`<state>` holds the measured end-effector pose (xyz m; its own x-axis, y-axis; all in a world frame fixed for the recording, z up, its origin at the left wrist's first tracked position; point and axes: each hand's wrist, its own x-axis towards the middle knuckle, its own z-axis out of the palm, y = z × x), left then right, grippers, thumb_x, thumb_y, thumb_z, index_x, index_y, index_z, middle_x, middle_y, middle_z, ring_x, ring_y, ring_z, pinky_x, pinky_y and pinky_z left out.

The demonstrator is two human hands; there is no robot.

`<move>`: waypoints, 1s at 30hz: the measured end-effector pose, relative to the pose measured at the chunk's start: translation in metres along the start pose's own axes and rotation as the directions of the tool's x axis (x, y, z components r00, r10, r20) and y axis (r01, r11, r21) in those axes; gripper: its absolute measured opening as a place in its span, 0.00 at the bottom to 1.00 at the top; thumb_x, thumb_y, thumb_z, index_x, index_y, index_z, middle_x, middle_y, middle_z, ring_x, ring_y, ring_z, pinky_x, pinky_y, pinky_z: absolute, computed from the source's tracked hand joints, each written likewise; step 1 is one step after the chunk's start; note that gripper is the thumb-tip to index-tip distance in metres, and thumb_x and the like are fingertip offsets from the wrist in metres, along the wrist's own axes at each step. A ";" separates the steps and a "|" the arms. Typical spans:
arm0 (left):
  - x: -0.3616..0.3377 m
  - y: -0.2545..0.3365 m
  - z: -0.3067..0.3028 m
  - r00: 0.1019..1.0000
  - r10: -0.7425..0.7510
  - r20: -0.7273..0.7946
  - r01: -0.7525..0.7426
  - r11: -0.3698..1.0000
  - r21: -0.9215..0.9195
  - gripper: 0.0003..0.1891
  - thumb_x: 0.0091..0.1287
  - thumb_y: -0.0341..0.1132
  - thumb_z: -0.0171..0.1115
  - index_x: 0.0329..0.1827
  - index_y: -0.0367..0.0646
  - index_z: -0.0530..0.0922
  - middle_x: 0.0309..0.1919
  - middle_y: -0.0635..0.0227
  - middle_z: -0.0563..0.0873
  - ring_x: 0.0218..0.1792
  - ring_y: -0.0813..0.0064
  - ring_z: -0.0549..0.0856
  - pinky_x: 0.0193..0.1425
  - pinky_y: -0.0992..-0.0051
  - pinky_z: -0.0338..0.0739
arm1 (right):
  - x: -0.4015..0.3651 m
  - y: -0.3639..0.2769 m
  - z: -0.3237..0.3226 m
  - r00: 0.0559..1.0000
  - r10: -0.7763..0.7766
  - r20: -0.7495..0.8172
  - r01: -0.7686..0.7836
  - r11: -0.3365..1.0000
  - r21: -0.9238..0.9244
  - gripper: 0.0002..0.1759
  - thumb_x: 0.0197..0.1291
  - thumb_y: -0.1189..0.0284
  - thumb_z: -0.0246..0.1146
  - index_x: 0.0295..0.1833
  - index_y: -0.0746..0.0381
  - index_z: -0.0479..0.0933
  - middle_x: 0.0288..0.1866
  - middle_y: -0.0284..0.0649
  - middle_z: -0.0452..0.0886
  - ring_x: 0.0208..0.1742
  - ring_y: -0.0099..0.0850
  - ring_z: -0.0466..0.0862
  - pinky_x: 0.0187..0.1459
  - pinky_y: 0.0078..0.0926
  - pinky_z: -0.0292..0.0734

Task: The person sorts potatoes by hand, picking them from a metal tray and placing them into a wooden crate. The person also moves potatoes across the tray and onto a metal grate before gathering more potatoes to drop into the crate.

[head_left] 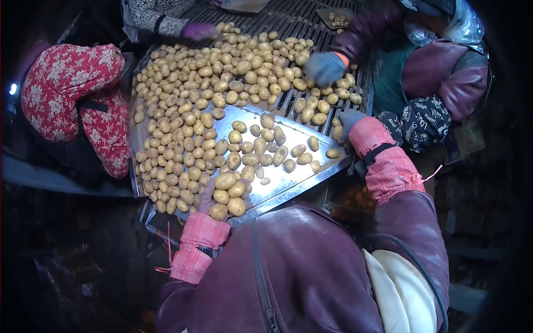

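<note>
My left hand (206, 195), in a purple glove, is cupped around several large potatoes (236, 190) at the near edge of the metal sorting table. The potatoes hide its palm and most of its fingers. My right hand (350, 120), in a grey-blue glove, is at the table's right edge, beside a couple of potatoes (337, 132); I cannot tell how its fingers are placed. Between my hands, loose potatoes (260, 146) lie scattered on a shiny metal plate (297, 180). A dense spread of potatoes (183, 133) covers the left side.
Dark slatted bars (283, 19) run beyond the potatoes. Across at the right, a co-worker's blue-gloved hand (326, 67) reaches over the potatoes. Another co-worker's purple-gloved hand (200, 31) is at the far left. A person in red floral sleeves (72, 94) stands left. A tray (337, 19) holds small potatoes.
</note>
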<state>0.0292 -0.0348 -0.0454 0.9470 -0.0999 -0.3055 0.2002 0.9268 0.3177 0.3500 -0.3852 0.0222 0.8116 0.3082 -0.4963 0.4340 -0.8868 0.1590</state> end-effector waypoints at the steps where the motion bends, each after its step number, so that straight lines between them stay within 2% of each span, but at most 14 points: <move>1: 0.001 0.000 -0.010 1.000 -0.020 0.016 0.021 1.000 -0.022 0.36 0.71 0.62 0.54 0.71 0.42 0.67 0.60 0.51 0.77 0.60 0.51 0.79 0.60 0.49 0.78 | 0.003 -0.003 0.004 1.000 0.009 -0.014 -0.009 1.000 0.012 0.53 0.31 0.51 0.80 0.67 0.59 0.72 0.65 0.56 0.77 0.66 0.52 0.77 0.64 0.42 0.76; 3: 0.003 0.005 -0.022 0.997 -0.071 0.043 0.074 0.996 -0.055 0.38 0.73 0.62 0.53 0.76 0.44 0.63 0.67 0.50 0.73 0.63 0.48 0.76 0.67 0.46 0.74 | -0.003 -0.015 0.002 1.000 0.027 -0.015 -0.027 1.000 -0.006 0.54 0.32 0.53 0.80 0.70 0.58 0.70 0.67 0.57 0.76 0.67 0.53 0.77 0.66 0.42 0.75; 5: 0.000 0.001 0.000 1.000 -0.017 0.007 0.017 1.000 -0.012 0.37 0.71 0.62 0.54 0.71 0.41 0.66 0.61 0.50 0.76 0.60 0.52 0.78 0.61 0.51 0.77 | -0.017 -0.030 -0.006 0.999 0.043 -0.011 -0.043 0.996 -0.079 0.55 0.34 0.55 0.79 0.73 0.57 0.68 0.68 0.57 0.74 0.68 0.53 0.76 0.68 0.42 0.74; 8: -0.001 0.000 0.012 1.000 -0.008 0.007 0.008 1.000 0.016 0.36 0.71 0.62 0.55 0.69 0.40 0.68 0.58 0.51 0.78 0.57 0.54 0.79 0.58 0.53 0.79 | -0.019 -0.026 0.029 0.954 -0.010 -0.299 -0.009 0.998 -0.064 0.57 0.38 0.58 0.77 0.77 0.55 0.62 0.70 0.59 0.72 0.67 0.54 0.76 0.69 0.42 0.72; 11: -0.001 0.001 0.010 0.999 -0.020 0.027 0.020 1.000 -0.004 0.35 0.70 0.62 0.56 0.68 0.41 0.69 0.57 0.51 0.78 0.56 0.55 0.79 0.56 0.52 0.79 | -0.026 -0.039 0.023 0.957 0.061 -0.282 -0.040 0.996 0.082 0.53 0.42 0.61 0.75 0.77 0.56 0.60 0.69 0.60 0.72 0.67 0.56 0.75 0.67 0.45 0.74; 14: -0.001 0.000 0.007 0.998 -0.030 0.056 0.031 1.000 -0.006 0.34 0.70 0.62 0.56 0.66 0.41 0.70 0.56 0.52 0.78 0.55 0.56 0.79 0.55 0.51 0.79 | -0.006 -0.056 0.018 0.996 -0.050 -0.071 0.066 0.968 0.241 0.45 0.48 0.66 0.70 0.74 0.57 0.62 0.66 0.58 0.73 0.67 0.56 0.74 0.63 0.48 0.75; 18: 0.004 -0.001 -0.012 0.997 -0.023 0.072 0.022 1.000 0.014 0.38 0.70 0.63 0.56 0.75 0.48 0.63 0.63 0.48 0.75 0.62 0.48 0.76 0.61 0.42 0.76 | 0.024 -0.106 0.058 0.936 -0.022 -0.351 0.177 0.893 0.415 0.36 0.51 0.71 0.66 0.69 0.57 0.67 0.63 0.54 0.74 0.64 0.54 0.75 0.60 0.49 0.75; 20: 0.000 -0.001 0.004 0.999 -0.016 0.031 0.015 0.999 0.028 0.34 0.71 0.61 0.55 0.69 0.43 0.68 0.57 0.51 0.78 0.57 0.53 0.79 0.56 0.46 0.79 | 0.032 -0.127 0.067 0.867 -0.010 -0.499 0.230 0.895 0.381 0.35 0.52 0.73 0.64 0.69 0.58 0.67 0.61 0.53 0.74 0.62 0.53 0.76 0.61 0.47 0.75; 21: -0.002 0.000 0.012 1.000 -0.012 0.010 0.012 0.999 0.034 0.33 0.71 0.60 0.55 0.66 0.41 0.71 0.55 0.53 0.80 0.54 0.55 0.81 0.54 0.47 0.81 | 0.037 -0.127 0.073 0.808 -0.070 -0.584 0.347 0.859 0.377 0.35 0.50 0.75 0.64 0.69 0.58 0.69 0.60 0.52 0.74 0.60 0.53 0.77 0.62 0.45 0.75; 24: 0.002 0.002 -0.004 1.000 -0.026 -0.007 0.027 0.991 0.134 0.36 0.70 0.64 0.55 0.73 0.51 0.65 0.61 0.49 0.76 0.59 0.51 0.77 0.58 0.43 0.77 | 0.023 -0.123 0.068 0.726 0.010 -0.688 0.445 0.756 0.480 0.34 0.53 0.73 0.61 0.70 0.53 0.70 0.61 0.49 0.75 0.58 0.51 0.78 0.61 0.46 0.75; 25: 0.002 0.002 -0.006 1.000 -0.030 -0.001 0.030 0.992 0.124 0.35 0.71 0.64 0.55 0.72 0.50 0.66 0.60 0.49 0.76 0.59 0.51 0.77 0.58 0.43 0.77 | 0.013 -0.119 0.060 0.764 -0.005 -0.645 0.396 0.793 0.462 0.32 0.51 0.73 0.61 0.67 0.53 0.73 0.60 0.47 0.75 0.58 0.51 0.78 0.59 0.45 0.77; 27: 0.003 0.002 -0.006 0.999 -0.041 0.017 0.039 0.994 0.102 0.35 0.71 0.64 0.54 0.71 0.49 0.66 0.60 0.50 0.76 0.59 0.51 0.77 0.58 0.44 0.77 | -0.011 -0.123 0.040 0.777 -0.163 -0.608 0.443 0.828 0.344 0.32 0.50 0.71 0.63 0.66 0.52 0.74 0.59 0.45 0.76 0.57 0.50 0.79 0.57 0.45 0.77; 29: 0.004 0.001 -0.008 0.999 -0.048 0.025 0.046 0.997 0.063 0.34 0.71 0.64 0.54 0.70 0.49 0.67 0.59 0.50 0.76 0.60 0.50 0.76 0.58 0.44 0.77 | -0.017 -0.130 0.044 0.730 -0.333 -0.597 0.510 0.847 0.151 0.30 0.49 0.69 0.64 0.63 0.52 0.76 0.56 0.44 0.76 0.55 0.48 0.80 0.54 0.46 0.77; 30: 0.004 0.002 -0.008 0.998 -0.055 0.028 0.053 0.998 0.045 0.34 0.71 0.64 0.54 0.70 0.48 0.67 0.59 0.50 0.77 0.60 0.50 0.76 0.58 0.44 0.77 | -0.014 -0.134 0.046 0.752 -0.352 -0.558 0.514 0.843 0.161 0.29 0.50 0.68 0.64 0.62 0.52 0.76 0.56 0.44 0.76 0.55 0.47 0.80 0.54 0.46 0.77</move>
<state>0.0317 -0.0310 -0.0532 0.9412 -0.1603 -0.2976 0.2617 0.9028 0.3414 0.2632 -0.2863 -0.0313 0.6758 0.7356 0.0472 0.7196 -0.6444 -0.2587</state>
